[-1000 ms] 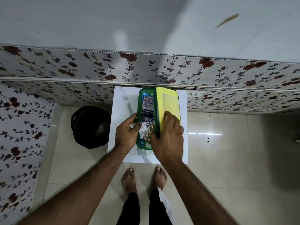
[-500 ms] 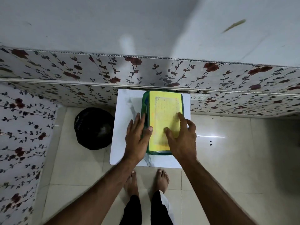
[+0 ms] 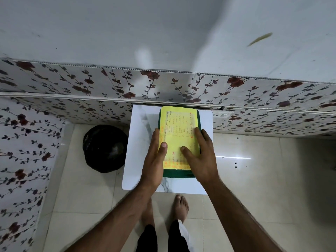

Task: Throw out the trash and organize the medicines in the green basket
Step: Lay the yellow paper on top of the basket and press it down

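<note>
The green basket (image 3: 179, 174) stands on a small white marble-patterned table (image 3: 140, 142), closed by its green lid with a yellow handwritten sheet (image 3: 179, 128) on top. The medicines inside are hidden under the lid. My left hand (image 3: 154, 157) lies flat along the lid's left side, thumb on the yellow sheet. My right hand (image 3: 201, 155) rests flat on the lid's right side, fingers spread and thumb pointing inward. Neither hand holds anything.
A bin lined with a black bag (image 3: 104, 148) stands on the tiled floor left of the table. Floral-patterned wall panels (image 3: 72, 84) run behind and to the left. My bare feet (image 3: 180, 206) stand just before the table's near edge.
The lid swung down from upright and now covers the basket, hiding the medicines. My hands moved from the basket's contents and lid edge onto the lid's top.
</note>
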